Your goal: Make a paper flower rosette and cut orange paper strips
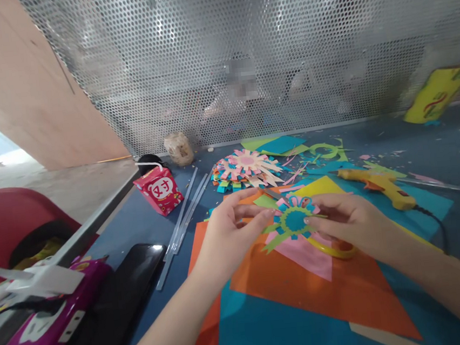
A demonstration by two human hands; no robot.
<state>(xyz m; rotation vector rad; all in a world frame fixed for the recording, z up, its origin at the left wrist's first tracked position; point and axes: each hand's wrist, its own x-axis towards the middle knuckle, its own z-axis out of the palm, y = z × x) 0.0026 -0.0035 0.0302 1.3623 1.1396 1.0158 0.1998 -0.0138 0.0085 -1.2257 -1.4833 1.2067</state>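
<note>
Between my two hands is a paper rosette (296, 220) with a blue centre, a green ring, pink and blue looped petals and green ribbon tails. My left hand (239, 226) pinches its left edge, and my right hand (342, 218) grips its right edge. Below the rosette lie a pink paper piece (309, 260) and a yellow ring-shaped thing (335, 250), partly hidden by my right hand. Sheets of orange paper (307, 300) and blue paper (265, 326) are spread beneath. Farther back sits a pile of finished-looking paper rosettes (249, 165).
A yellow glue gun (381, 182) lies at right, its cord trailing toward me. Clear glue sticks (181, 220), a red drink carton (160, 190) and a black phone (141, 268) are at left. A purple power strip (64, 313) stands nearby. Perforated metal mesh (203, 61) rises behind paper scraps.
</note>
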